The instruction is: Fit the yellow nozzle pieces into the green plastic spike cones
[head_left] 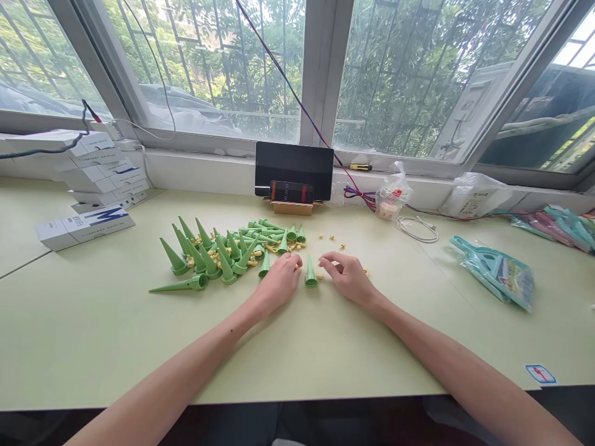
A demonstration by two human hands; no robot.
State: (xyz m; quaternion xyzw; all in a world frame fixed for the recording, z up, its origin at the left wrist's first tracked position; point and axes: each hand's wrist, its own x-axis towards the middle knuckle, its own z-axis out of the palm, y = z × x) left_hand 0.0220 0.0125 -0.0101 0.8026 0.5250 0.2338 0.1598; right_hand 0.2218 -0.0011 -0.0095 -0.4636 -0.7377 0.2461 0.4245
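A green hollow cone lies between my hands, its open end facing me and its tip pointing away. To its left, my left hand is closed with curled fingers; a bit of yellow shows at the fingertips, seemingly a small yellow plastic piece. On the other side, my right hand has thumb and forefinger brought together, and whatever they hold is too small to make out. Another yellow piece lies just below those fingertips. Left of my hands spreads a pile of green cones, some upright and some lying, mixed with yellow pieces.
A few loose yellow pieces lie beyond my right hand. Behind stand a tablet and a phone on a cardboard stand. White boxes are at left; a coiled cable and a bagged teal dustpan at right.
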